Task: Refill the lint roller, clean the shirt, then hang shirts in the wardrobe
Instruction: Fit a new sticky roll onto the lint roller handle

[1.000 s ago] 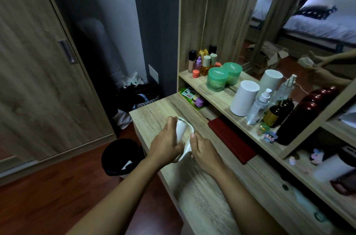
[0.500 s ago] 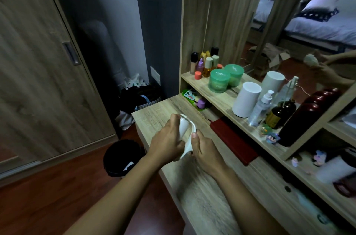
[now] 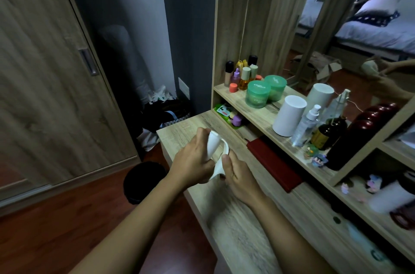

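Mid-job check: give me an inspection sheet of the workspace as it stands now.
Surface: pale wooden dressing-table top, wood grain showing below the hands.
Job's things: curled white sheet, held above the top; no roller handle or shirt seen.
Clutter: green round jars and white cylinder on the shelf; dark red flat case on the top beside it.
Grips: left hand grips the sheet's upper part; right hand pinches its lower edge.
Cables: nothing seen.
Surroundings: black round bin on the floor by the table; wooden wardrobe door to the left.
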`<state>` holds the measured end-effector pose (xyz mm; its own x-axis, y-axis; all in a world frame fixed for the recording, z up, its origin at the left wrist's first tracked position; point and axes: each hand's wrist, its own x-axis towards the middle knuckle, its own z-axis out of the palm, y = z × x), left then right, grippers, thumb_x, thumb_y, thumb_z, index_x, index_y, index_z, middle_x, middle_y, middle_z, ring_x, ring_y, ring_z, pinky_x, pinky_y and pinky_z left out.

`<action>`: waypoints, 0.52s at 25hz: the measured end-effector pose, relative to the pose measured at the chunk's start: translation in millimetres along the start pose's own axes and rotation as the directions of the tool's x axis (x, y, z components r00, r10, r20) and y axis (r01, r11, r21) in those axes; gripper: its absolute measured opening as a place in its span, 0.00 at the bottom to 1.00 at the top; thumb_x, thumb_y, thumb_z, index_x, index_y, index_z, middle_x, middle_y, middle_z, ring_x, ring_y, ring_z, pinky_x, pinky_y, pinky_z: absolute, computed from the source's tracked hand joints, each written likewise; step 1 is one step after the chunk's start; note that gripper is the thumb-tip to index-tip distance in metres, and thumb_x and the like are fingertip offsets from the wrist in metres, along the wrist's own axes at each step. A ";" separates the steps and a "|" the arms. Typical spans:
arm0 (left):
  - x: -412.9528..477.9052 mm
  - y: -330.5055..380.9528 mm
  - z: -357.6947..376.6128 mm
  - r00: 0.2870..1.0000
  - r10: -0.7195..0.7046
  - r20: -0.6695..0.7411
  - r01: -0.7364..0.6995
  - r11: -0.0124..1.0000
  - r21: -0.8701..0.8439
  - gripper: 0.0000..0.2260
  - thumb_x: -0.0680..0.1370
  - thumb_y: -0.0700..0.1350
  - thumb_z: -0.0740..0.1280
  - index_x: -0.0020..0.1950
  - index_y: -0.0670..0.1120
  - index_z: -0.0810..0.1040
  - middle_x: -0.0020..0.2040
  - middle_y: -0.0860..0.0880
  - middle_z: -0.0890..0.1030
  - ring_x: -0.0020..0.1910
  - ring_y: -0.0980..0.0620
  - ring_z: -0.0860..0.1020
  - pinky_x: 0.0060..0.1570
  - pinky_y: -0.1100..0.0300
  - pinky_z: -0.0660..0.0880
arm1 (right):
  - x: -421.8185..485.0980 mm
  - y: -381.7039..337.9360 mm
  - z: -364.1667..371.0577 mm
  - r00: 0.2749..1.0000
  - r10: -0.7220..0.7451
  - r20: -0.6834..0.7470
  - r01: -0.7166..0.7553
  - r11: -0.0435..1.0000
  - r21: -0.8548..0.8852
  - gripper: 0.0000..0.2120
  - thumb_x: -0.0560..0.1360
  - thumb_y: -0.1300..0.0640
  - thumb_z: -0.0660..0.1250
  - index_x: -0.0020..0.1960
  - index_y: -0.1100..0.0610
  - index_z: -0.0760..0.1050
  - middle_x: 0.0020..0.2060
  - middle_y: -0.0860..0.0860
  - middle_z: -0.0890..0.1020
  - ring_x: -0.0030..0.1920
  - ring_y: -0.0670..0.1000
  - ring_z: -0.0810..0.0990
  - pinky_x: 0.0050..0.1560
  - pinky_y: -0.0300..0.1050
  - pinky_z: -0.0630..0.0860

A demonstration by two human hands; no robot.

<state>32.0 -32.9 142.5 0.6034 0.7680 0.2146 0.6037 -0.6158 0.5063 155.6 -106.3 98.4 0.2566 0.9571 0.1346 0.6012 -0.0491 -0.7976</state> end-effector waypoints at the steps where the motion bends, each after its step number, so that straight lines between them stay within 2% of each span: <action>1: 1.9 -2.5 -3.8 0.999 0.031 0.026 -0.030 0.999 -0.037 0.26 0.69 0.43 0.67 0.64 0.47 0.61 0.54 0.46 0.74 0.49 0.41 0.76 0.41 0.52 0.73 | -1.3 -0.1 -0.1 1.000 0.005 0.019 -0.005 1.000 -0.010 0.30 0.72 0.34 0.44 0.56 0.57 0.67 0.33 0.52 0.79 0.34 0.55 0.79 0.37 0.57 0.75; 4: 11.0 -15.6 -18.1 0.994 0.064 0.084 -0.057 0.995 -0.080 0.32 0.66 0.50 0.72 0.68 0.50 0.64 0.61 0.48 0.70 0.56 0.47 0.74 0.53 0.51 0.74 | -4.7 0.6 -2.4 0.999 0.032 -0.005 -0.032 0.999 -0.036 0.31 0.70 0.31 0.43 0.54 0.54 0.68 0.33 0.51 0.80 0.36 0.54 0.80 0.39 0.56 0.75; 5: 13.4 -19.9 -21.3 0.999 0.041 0.003 -0.040 0.995 -0.093 0.33 0.67 0.49 0.73 0.69 0.49 0.65 0.62 0.48 0.70 0.58 0.48 0.73 0.55 0.51 0.73 | -3.6 2.6 -4.1 0.998 0.053 -0.046 -0.054 0.998 -0.030 0.31 0.69 0.31 0.43 0.53 0.54 0.68 0.34 0.52 0.80 0.37 0.55 0.80 0.40 0.56 0.75; 6: 15.8 -23.0 -25.8 0.988 -0.018 -0.156 0.001 0.994 -0.110 0.29 0.70 0.43 0.71 0.69 0.47 0.66 0.62 0.46 0.71 0.58 0.48 0.74 0.56 0.52 0.73 | -1.9 4.9 -6.3 0.993 0.074 -0.090 -0.075 0.997 -0.010 0.31 0.69 0.31 0.44 0.52 0.54 0.68 0.35 0.53 0.81 0.38 0.56 0.80 0.40 0.57 0.76; 7: 17.2 -25.5 -31.1 0.940 -0.088 -0.330 0.051 0.992 -0.119 0.25 0.71 0.37 0.67 0.68 0.44 0.69 0.61 0.44 0.73 0.59 0.46 0.74 0.57 0.53 0.72 | -0.5 6.8 -8.6 0.988 0.096 -0.124 -0.095 0.995 0.018 0.30 0.69 0.30 0.44 0.51 0.52 0.68 0.36 0.54 0.81 0.39 0.57 0.81 0.41 0.58 0.77; 8: 17.7 -26.6 -36.0 0.887 -0.114 -0.447 0.079 0.992 -0.098 0.22 0.72 0.33 0.63 0.66 0.43 0.71 0.61 0.43 0.75 0.59 0.44 0.75 0.58 0.54 0.71 | 1.1 8.2 -10.2 0.984 0.108 -0.143 -0.104 0.994 0.040 0.30 0.69 0.28 0.45 0.49 0.51 0.68 0.36 0.54 0.81 0.39 0.58 0.81 0.42 0.60 0.77; 9: 16.8 -25.4 -38.8 0.868 -0.048 -0.494 0.031 0.999 -0.043 0.19 0.73 0.34 0.62 0.64 0.43 0.73 0.61 0.43 0.77 0.60 0.44 0.75 0.59 0.55 0.70 | 3.0 8.7 -11.4 0.982 0.113 -0.154 -0.107 0.993 0.047 0.30 0.68 0.26 0.44 0.48 0.50 0.67 0.36 0.54 0.81 0.39 0.59 0.81 0.42 0.61 0.77; 10: 13.9 -24.0 -37.7 0.874 0.105 -0.474 -0.097 0.994 0.042 0.15 0.76 0.38 0.61 0.62 0.43 0.74 0.61 0.43 0.78 0.60 0.45 0.75 0.59 0.55 0.70 | 4.3 8.3 -12.4 0.981 0.116 -0.158 -0.110 0.993 0.043 0.30 0.68 0.25 0.44 0.47 0.50 0.67 0.36 0.54 0.81 0.39 0.59 0.81 0.43 0.61 0.77; 11: 9.2 -21.9 -33.0 0.866 0.292 -0.406 -0.252 0.956 0.149 0.13 0.78 0.43 0.61 0.62 0.44 0.74 0.61 0.44 0.79 0.61 0.46 0.75 0.59 0.55 0.71 | 6.2 5.9 -12.7 0.980 0.118 -0.159 -0.113 0.993 0.040 0.30 0.68 0.26 0.44 0.47 0.50 0.67 0.35 0.54 0.81 0.39 0.59 0.81 0.43 0.61 0.77; 13: -3.3 -22.7 -19.2 0.780 0.602 -0.170 -0.518 0.774 0.363 0.15 0.80 0.51 0.57 0.62 0.46 0.73 0.62 0.45 0.79 0.63 0.47 0.75 0.59 0.54 0.71 | 10.0 -1.9 -13.0 0.979 0.114 -0.166 -0.107 0.993 0.048 0.27 0.70 0.29 0.44 0.46 0.50 0.67 0.35 0.54 0.81 0.39 0.59 0.81 0.42 0.60 0.76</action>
<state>6.3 -18.1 146.3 0.7456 0.2589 0.6140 0.3444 -0.9386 -0.0225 166.9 -100.4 108.9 0.4457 0.8844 0.1388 0.5334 -0.1378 -0.8346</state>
